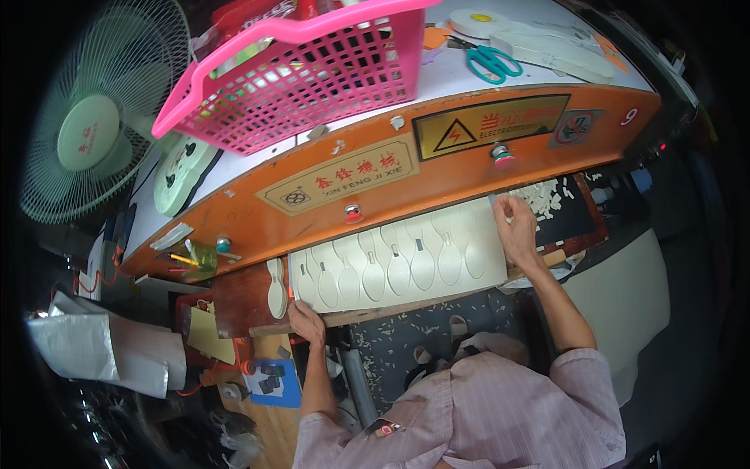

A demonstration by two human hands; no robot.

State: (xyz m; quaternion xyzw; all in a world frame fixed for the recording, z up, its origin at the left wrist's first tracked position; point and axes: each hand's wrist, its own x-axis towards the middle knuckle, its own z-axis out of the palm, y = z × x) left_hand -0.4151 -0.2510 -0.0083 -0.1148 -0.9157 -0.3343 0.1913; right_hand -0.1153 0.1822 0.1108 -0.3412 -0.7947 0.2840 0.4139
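Head view showed a flat, off-white sheet (398,262) marked with a row of pale, sole-shaped outlines, lying in front of me below an orange machine panel (453,176). Small grey rectangles sat on several outlines. My left hand (306,322) was at the sheet's lower left corner, its fingers slightly bent and seemingly against the edge; whether they gripped it I could not tell. My right hand (516,228) was at the upper right end, fingers curled in, thumb and forefinger close together; I could not tell whether anything was pinched between them.

As I judged it, good handling called for light, even pressure from my left fingertips, so that the sheet lay flat without buckling, and small, precise movements on the right, with no wrist weight on the outlines. A loose white sole-shaped piece (276,289) lay just left of the sheet, and my left fingers needed care not to knock it.

Just beside my right hand, a dark tray with a reddish-brown rim (595,213) held many small white strips (547,197), thickest toward its left side. Up on the machine, a bright pink latticed plastic basket (328,90) held a jumble with a red package (254,11) on top, the rest too mixed to name. A translucent yellow-green cup (205,262) stood at the left, with a slim yellow stick (183,258) beside or in it.
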